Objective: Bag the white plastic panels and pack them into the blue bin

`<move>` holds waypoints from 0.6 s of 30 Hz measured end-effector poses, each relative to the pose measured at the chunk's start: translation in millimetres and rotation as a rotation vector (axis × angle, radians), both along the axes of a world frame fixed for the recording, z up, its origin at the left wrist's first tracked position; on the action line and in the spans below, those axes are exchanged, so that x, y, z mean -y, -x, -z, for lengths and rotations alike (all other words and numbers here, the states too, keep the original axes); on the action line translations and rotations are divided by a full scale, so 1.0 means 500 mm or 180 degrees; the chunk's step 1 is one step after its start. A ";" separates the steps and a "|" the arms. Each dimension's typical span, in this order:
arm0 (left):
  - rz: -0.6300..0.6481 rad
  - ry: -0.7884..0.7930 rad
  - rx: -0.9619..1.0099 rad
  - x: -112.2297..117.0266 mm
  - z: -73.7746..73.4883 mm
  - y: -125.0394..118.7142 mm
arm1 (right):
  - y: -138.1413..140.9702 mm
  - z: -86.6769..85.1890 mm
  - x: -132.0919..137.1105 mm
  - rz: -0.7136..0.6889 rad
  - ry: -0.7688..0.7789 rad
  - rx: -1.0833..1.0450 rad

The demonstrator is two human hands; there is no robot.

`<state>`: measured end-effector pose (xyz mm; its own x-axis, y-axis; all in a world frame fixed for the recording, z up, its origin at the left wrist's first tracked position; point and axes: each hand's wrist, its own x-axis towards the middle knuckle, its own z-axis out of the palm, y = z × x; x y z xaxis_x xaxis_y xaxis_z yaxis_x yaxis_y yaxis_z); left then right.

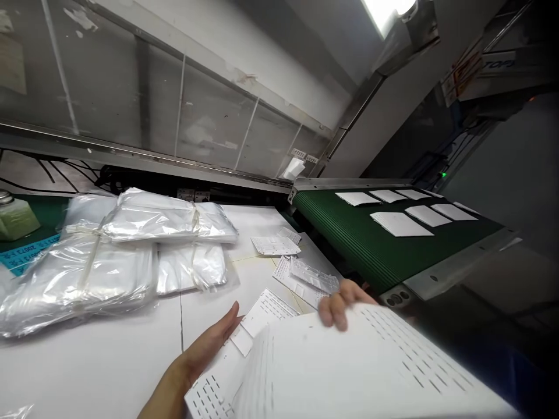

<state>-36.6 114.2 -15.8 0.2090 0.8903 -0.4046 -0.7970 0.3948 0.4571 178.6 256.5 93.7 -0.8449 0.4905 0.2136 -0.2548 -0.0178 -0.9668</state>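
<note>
The right hand's fingers [334,314] are bent over the far edge of a large stack of white slotted panels [349,361], gripping it in the near right foreground. The left hand [213,337] lies along the left side of a smaller slotted sheet [268,305], thumb raised; its other fingers are hidden beneath, so whether they grip cannot be told. This sheet sits just left of the stack, partly covered by it.

Beyond the hands, on the white-covered bench [205,305], lie loose slotted pieces [275,245], with a shiny clear plastic piece [315,274] on one of them. To the left are bundles of clear plastic bags [170,224], piled up and tied with pale bands. At the far left stand a squat jar [17,218] and a blue printed strip [30,253]. On the right, a green conveyor belt [349,238] carries flat white cards [400,224] in two rows. A grey panelled wall [213,128] runs behind, and a bright lamp [386,14] shines above.
</note>
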 end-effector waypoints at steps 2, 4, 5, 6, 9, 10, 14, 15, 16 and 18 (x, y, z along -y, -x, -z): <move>0.0103 -0.0151 -0.0187 0.005 -0.003 -0.002 | 0.059 -0.008 0.002 -0.0475 0.0303 0.0147; 0.0185 -0.0561 -0.0281 0.008 -0.003 -0.004 | 0.111 -0.022 0.017 -0.0717 0.0292 0.0433; 0.0207 -0.0815 -0.0278 0.009 -0.001 -0.004 | 0.130 -0.031 0.023 -0.0773 0.0210 0.0620; 0.0221 -0.1042 -0.0241 0.008 0.003 -0.003 | 0.144 -0.041 0.027 -0.0787 0.0075 0.0829; 0.0135 -0.1324 -0.0024 0.003 0.016 0.000 | 0.152 -0.052 0.020 0.0275 -0.0574 0.1299; 0.0030 -0.1306 0.0051 0.001 0.018 0.001 | 0.147 -0.046 0.016 0.0861 -0.0735 0.1331; -0.0419 -0.1019 0.0296 -0.007 0.010 0.003 | 0.114 0.024 0.040 0.2409 -0.0638 0.1239; -0.0482 -0.0919 0.0294 -0.009 0.005 0.002 | 0.107 0.047 0.059 0.2520 -0.0454 0.1260; -0.0528 -0.0840 0.0252 -0.011 0.000 -0.001 | 0.103 0.069 0.080 0.2553 -0.0167 0.1300; -0.0596 -0.0795 0.0064 -0.014 -0.007 -0.010 | 0.100 0.101 0.122 0.2438 0.0289 0.1421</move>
